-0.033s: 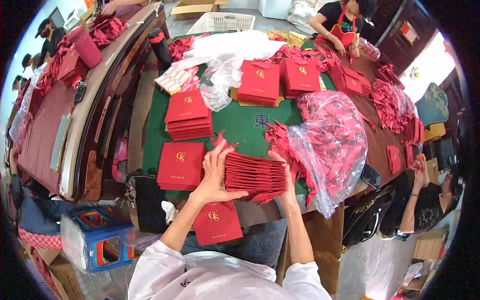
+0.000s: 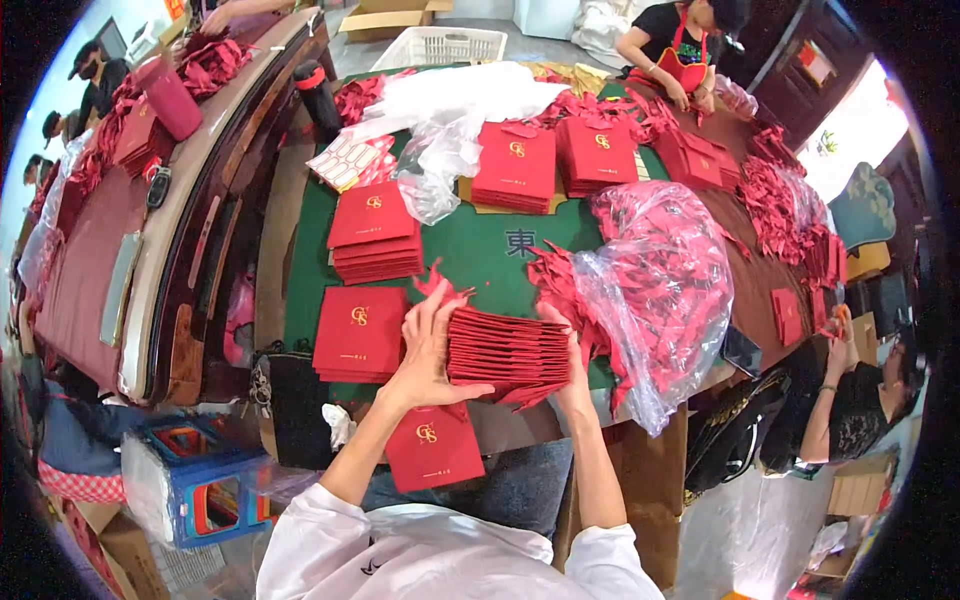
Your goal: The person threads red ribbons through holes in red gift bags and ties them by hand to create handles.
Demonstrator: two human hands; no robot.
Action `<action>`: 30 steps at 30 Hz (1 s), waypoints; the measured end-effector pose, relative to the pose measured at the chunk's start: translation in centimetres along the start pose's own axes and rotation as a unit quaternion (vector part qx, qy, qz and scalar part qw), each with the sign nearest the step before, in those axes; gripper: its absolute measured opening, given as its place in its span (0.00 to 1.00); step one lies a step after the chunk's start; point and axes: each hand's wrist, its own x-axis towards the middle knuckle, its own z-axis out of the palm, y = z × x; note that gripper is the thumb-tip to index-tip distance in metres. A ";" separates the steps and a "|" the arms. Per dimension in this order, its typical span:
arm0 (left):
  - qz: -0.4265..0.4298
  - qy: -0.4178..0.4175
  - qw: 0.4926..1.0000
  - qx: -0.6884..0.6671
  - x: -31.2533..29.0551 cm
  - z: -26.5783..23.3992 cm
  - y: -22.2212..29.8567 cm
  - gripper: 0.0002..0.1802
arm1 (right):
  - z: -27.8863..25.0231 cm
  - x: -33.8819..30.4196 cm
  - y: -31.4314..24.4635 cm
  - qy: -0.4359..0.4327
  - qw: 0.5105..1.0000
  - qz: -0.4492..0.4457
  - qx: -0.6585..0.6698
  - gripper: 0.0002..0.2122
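Note:
Between my two hands stands a thick stack of flat red paper bags [image 2: 505, 352], its many layered edges facing up toward me. My left hand [image 2: 427, 350] is closed against the stack's left side, thumb along the near edge and fingers at the far corner. My right hand [image 2: 573, 368] presses on the right side, its fingers partly hidden. Just left of my left hand lies a pile of red bags [image 2: 360, 332] with gold print. A single red bag [image 2: 434, 447] is at the table's near edge, below my left wrist. Red ribbon ends [image 2: 437, 282] stick up beyond my left fingers.
A clear plastic sack of red ribbons [image 2: 665, 280] bulges on the right of the green tabletop [image 2: 490, 265]. More bag piles [image 2: 515, 165] stand at the back beside white plastic wrap [image 2: 460, 95]. A co-worker in a red apron [image 2: 682, 62] works at the far right; another person's arm [image 2: 828, 400] shows at right.

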 end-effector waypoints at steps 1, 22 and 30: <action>-0.008 0.001 0.999 0.039 -0.2 -0.3 0.3 0.71 | 0.4 -0.3 -0.1 0.027 1.000 0.001 -0.011 0.33; -0.020 -0.040 0.980 -0.193 -1.5 1.7 -2.8 0.68 | 1.3 -5.8 -0.3 0.249 0.908 -0.219 -0.256 0.10; -0.032 -0.045 0.971 -0.231 -1.6 1.6 -2.7 0.69 | 2.6 -7.8 -0.4 0.242 0.877 -0.249 -0.333 0.09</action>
